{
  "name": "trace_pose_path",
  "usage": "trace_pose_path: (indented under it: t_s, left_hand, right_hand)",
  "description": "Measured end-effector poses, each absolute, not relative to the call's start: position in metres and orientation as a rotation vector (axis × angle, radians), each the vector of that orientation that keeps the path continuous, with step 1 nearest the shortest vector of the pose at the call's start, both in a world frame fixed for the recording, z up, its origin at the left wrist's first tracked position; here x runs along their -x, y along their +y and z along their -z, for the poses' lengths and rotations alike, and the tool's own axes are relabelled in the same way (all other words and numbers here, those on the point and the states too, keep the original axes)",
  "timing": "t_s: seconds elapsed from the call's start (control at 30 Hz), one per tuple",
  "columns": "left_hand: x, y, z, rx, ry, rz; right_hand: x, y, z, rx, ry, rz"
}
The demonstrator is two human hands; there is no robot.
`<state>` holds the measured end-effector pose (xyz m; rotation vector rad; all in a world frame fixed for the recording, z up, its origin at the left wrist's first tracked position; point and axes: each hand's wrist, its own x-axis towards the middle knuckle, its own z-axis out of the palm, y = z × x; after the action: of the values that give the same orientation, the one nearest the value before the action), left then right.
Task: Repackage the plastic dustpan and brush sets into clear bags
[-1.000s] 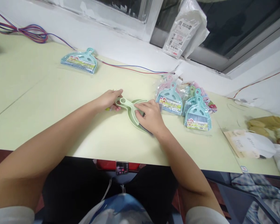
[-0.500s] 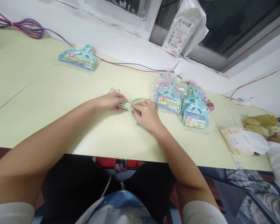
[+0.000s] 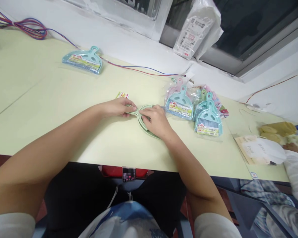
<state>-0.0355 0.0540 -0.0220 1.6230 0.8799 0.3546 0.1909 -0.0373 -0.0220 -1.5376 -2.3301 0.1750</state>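
A light green mini dustpan (image 3: 148, 131) lies on the table in front of me, with what looks like a matching hand brush nested on it. My left hand (image 3: 121, 107) pinches the handle end between thumb and fingers. Over the wide part lies my right hand (image 3: 156, 119), its fingers curled down on the brush and pan and covering much of both. A small printed label card (image 3: 122, 95) shows just behind my left hand, partly hidden by it.
Bagged blue dustpan sets stand at the right, one (image 3: 180, 104) beside another (image 3: 208, 119); one more (image 3: 83, 60) lies back left. Red and blue wires (image 3: 144, 70) run along the wall. At far right, a co-worker's hand (image 3: 293, 148) is near a printed paper packet (image 3: 260, 150).
My hands stay almost in place on the green set; the right fingers shift slightly and more of the pan's near rim shows. The co-worker's hand has moved a little left.
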Motion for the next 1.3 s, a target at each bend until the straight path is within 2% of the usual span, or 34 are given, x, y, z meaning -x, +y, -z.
trace_pose_path:
  t_s: [0.43, 1.13, 1.23, 1.3]
  left_hand:
    - [0.037, 0.06, 0.032, -1.577, 0.866, -0.375]
    - [0.037, 0.053, 0.018, -1.587, 0.87, -0.349]
    - [0.044, 0.058, 0.014, -1.708, 0.943, -0.352]
    - [0.052, 0.064, 0.011, -1.821, 1.105, -0.472]
  right_hand:
    - [-0.186, -0.039, 0.019, 1.542, -2.391, -0.174]
    - [-0.182, -0.034, 0.032, 1.494, -2.351, -0.217]
    - [-0.181, -0.036, 0.032, 1.496, -2.326, -0.218]
    - [-0.181, -0.037, 0.032, 1.494, -2.306, -0.219]
